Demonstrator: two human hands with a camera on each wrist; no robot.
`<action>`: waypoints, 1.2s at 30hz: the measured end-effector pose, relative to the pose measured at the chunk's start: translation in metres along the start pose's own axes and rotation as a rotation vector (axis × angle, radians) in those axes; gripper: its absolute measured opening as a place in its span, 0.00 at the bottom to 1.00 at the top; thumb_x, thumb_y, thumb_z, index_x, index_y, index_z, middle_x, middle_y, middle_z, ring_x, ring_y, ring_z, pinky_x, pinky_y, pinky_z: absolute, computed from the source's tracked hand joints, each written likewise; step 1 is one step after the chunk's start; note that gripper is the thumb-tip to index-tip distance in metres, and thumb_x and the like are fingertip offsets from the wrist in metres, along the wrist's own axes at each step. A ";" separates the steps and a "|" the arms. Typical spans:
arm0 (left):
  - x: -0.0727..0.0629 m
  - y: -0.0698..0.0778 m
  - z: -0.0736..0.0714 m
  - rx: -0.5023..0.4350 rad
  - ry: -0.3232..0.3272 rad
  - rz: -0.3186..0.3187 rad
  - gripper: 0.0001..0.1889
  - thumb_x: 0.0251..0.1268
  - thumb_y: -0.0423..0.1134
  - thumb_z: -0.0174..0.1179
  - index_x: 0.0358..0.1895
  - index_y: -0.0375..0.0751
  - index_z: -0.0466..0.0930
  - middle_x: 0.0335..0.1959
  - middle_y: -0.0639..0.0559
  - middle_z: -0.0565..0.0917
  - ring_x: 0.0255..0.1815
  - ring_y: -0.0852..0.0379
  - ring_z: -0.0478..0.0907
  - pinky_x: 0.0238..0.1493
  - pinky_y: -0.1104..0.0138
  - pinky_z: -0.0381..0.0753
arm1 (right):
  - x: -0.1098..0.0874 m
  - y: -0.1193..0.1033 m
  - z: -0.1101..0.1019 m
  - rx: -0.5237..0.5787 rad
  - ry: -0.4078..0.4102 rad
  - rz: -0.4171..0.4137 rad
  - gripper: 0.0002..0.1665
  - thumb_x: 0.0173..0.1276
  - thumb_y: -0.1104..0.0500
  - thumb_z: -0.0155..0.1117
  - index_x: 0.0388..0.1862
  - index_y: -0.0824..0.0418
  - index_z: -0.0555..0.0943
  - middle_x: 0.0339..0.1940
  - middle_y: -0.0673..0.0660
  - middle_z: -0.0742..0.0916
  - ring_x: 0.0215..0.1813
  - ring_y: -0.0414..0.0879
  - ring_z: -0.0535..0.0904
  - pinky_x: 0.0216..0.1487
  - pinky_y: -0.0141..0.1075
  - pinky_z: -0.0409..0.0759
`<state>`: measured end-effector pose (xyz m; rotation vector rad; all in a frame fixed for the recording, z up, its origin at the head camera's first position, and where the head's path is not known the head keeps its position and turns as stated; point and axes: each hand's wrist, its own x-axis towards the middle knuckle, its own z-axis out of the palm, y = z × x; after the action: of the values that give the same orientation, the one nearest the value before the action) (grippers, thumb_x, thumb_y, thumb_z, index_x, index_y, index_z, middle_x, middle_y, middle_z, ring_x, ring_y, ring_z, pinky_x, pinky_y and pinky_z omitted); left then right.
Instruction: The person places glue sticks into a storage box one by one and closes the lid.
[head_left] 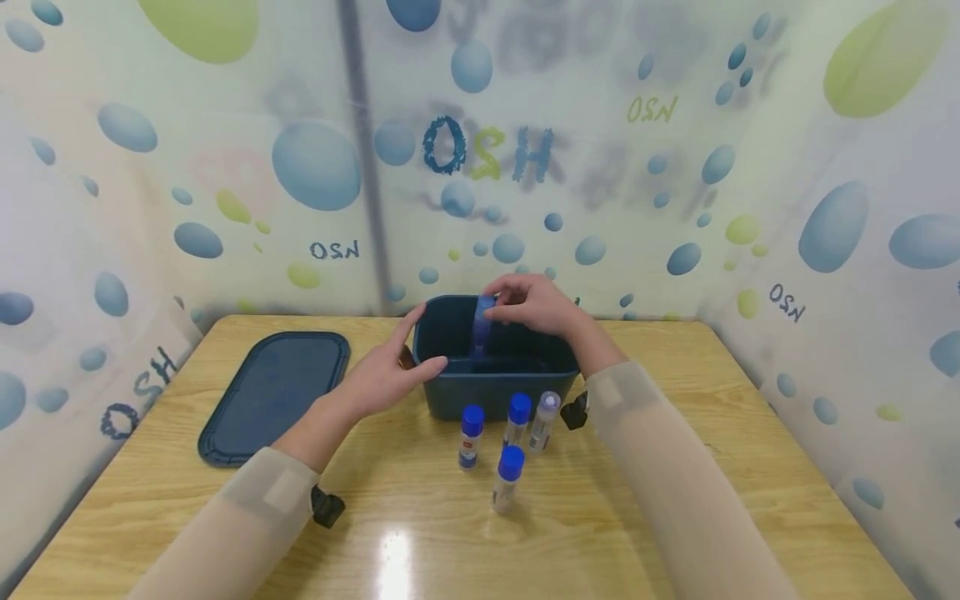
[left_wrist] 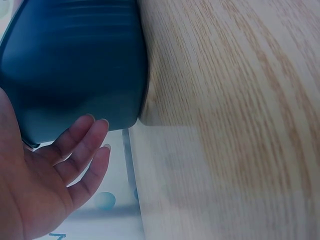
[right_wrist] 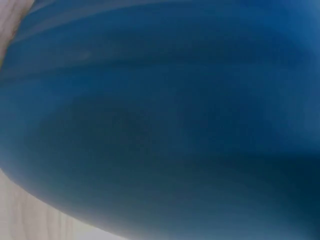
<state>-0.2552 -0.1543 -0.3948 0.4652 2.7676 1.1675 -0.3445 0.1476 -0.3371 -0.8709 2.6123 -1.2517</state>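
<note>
Slim blue tube [head_left: 480,337]: near-upright, top pinched by right fingers [head_left: 507,313], body below them inside dark-blue bin [head_left: 495,390]. Bin open-topped, rounded corners; left fingers [head_left: 408,324] at left rim.

Head view: from up high, looks forward and down over tabletop [head_left: 585,533]. Far enough back to fit left hand [head_left: 386,375], right hand [head_left: 536,304], dark blue bin [head_left: 487,390] in middle, spotted wall [head_left: 247,167] behind. Left wrist view: low, much nearer, tipped sideways, tabletop along right side; looks past left hand at outside of bin. Right wrist view: nearest, blurry; bin side fills nearly everything. All three share bin. Head and left wrist views also share left hand, spotted wall.
</note>
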 end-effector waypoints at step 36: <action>0.000 -0.001 0.002 0.004 -0.008 -0.014 0.53 0.76 0.75 0.58 0.91 0.73 0.34 0.38 0.46 0.84 0.35 0.50 0.80 0.38 0.58 0.78 | 0.003 0.006 0.017 -0.011 -0.192 0.071 0.23 0.82 0.50 0.70 0.72 0.49 0.84 0.52 0.67 0.93 0.47 0.73 0.86 0.46 0.56 0.84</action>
<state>-0.2555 -0.1538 -0.3966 0.4500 2.7624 1.1540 -0.3440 0.1373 -0.3519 -0.8472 2.4777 -1.0799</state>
